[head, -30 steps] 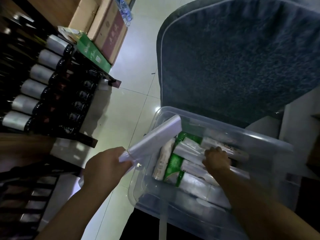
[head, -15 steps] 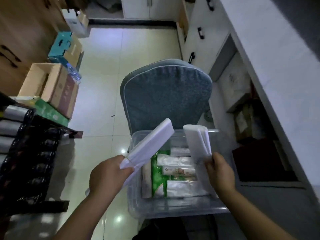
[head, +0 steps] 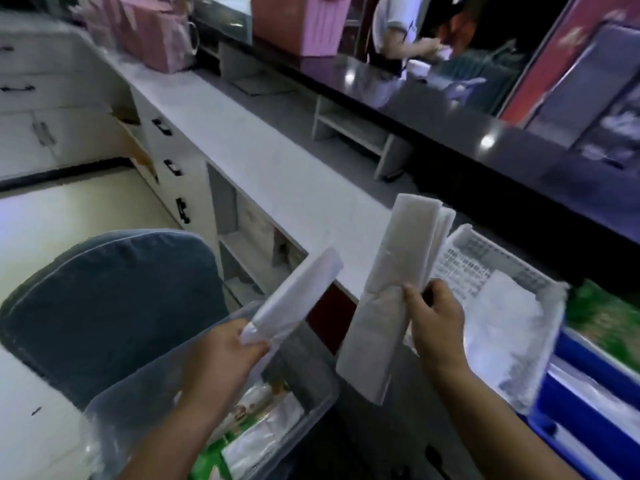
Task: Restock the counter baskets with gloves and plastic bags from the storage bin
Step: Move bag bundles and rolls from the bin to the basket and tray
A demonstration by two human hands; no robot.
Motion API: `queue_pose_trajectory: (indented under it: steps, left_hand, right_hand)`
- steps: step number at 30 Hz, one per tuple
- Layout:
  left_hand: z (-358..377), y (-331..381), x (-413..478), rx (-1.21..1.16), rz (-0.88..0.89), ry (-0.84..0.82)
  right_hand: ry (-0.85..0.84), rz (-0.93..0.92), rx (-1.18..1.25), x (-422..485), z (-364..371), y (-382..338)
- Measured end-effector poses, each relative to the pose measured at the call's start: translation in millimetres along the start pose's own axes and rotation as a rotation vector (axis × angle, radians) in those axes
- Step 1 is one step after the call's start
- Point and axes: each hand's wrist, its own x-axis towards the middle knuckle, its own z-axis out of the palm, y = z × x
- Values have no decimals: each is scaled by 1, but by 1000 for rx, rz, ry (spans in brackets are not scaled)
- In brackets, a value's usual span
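Observation:
My left hand (head: pixel 227 355) grips a folded white bundle of plastic bags (head: pixel 299 294) by its lower end, above the clear storage bin (head: pixel 145 407). My right hand (head: pixel 434 317) holds a longer folded white bundle (head: pixel 394 282) upright by its middle, just left of a white mesh counter basket (head: pixel 485 252) that has white bags lying in it. The bin sits on a blue cushioned chair (head: pixel 110 306) and holds green-and-white packets (head: pixel 242 441).
A long white counter (head: pixel 263 161) runs to the back, with drawers below and a dark raised ledge (head: pixel 433 112) behind. A blue basket (head: pixel 588 420) stands right of the white one. Pink boxes (head: pixel 162 39) stand far back. Another person (head: pixel 398 32) is behind the ledge.
My right hand took a white bundle out of the bin and lifted it. My view swung up and right from the bin to the counter and baskets, both hands carrying their bundles along.

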Motion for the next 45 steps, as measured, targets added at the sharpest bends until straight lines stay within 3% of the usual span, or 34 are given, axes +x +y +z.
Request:
queue_pose_trajectory:
  steps: [9,16,27,30,34,37,40,41,44,45]
  left_hand:
    - [112,157,26,100,313,-81]
    - [218,258,51,235,387,-178]
    - [294,270,80,426,282,-235]
    - [297,264,79,677,440,-194]
    - [304,245,83,891,834,-170]
    - [299,240,85,880,747,-395]
    - [295,251,82,672,656,-455]
    - [290,256,79,452,590,-487]
    - [271,278,67,-370,167,-779]
    - [265,280,69,-471,127,-793]
  right_hand:
    - [335,169,249,77,-158,64]
    - [361,249,295,131,-240,116]
    - [266,291,300,172,-261,154]
    - [251,303,315,176,-257,156]
    - [241,314,319,178,-250,159]
    - [239,334,342,180,-243,158]
    - [196,345,375,181,-228,152]
    - [169,343,389,181,-220,148]
    - [76,347,464,180,-191,131]
    - [48,349,482,180,-181,126]
